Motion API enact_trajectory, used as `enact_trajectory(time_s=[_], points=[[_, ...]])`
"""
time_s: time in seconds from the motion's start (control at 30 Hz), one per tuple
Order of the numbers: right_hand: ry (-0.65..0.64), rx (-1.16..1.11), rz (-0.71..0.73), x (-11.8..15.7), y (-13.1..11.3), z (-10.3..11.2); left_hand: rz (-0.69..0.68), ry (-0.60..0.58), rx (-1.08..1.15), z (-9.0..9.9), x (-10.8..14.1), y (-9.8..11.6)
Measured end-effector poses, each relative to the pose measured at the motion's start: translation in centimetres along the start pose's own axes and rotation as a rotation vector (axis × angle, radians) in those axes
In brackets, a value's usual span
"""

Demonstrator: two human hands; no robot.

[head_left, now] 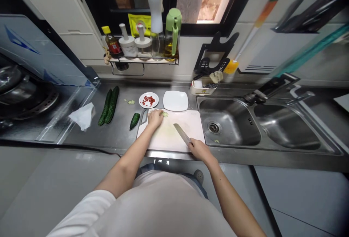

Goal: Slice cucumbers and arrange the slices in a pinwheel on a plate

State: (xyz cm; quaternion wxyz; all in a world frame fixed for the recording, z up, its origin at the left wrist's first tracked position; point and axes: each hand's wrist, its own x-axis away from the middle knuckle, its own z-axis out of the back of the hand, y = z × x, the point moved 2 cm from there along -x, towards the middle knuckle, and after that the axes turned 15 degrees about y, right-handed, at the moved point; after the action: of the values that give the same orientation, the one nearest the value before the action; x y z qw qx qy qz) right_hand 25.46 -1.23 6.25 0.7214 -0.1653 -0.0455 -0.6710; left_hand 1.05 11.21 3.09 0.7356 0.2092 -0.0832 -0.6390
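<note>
My right hand [200,149] is wrapped around the handle of a kitchen knife [181,132], its blade lying low over the right half of a white cutting board [160,140]. At the board's upper left, my left hand [155,118] is closed, fingertips at a pale green cucumber slice [165,114]. Just left of the board lies a cut piece of cucumber [134,121]. An empty white square plate [176,100] stands behind the board, beside a round plate [141,100] holding chopped red pieces.
Two whole cucumbers [111,105] and a crumpled white tissue [83,116] lie on the left counter, near cucumber scraps [131,102]. A double steel sink [231,144] adjoins the board's right side. A seasoning rack [144,61] hangs behind; a stove pot [20,93] stands far left.
</note>
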Motion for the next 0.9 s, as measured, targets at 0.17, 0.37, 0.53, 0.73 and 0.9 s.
enact_trajectory(time_s=[0.17,0.37,0.53,0.73,0.9], points=[[-0.002,0.003,-0.009,0.2,0.1,0.2,-0.082,-0.052,-0.062,-1.2,-0.6,1.1],[0.003,-0.001,-0.013,0.3,0.5,0.2,-0.105,-0.043,-0.088,-2.1,-0.9,1.2],[0.005,-0.007,-0.010,0.3,0.6,0.2,-0.048,-0.056,-0.059,-2.1,-1.2,1.4],[0.023,-0.012,-0.018,0.3,0.7,0.1,-0.046,-0.052,-0.023,-1.5,-1.4,1.9],[0.006,-0.023,-0.024,0.3,0.6,-0.1,-0.008,-0.038,0.038,-0.8,0.1,2.3]])
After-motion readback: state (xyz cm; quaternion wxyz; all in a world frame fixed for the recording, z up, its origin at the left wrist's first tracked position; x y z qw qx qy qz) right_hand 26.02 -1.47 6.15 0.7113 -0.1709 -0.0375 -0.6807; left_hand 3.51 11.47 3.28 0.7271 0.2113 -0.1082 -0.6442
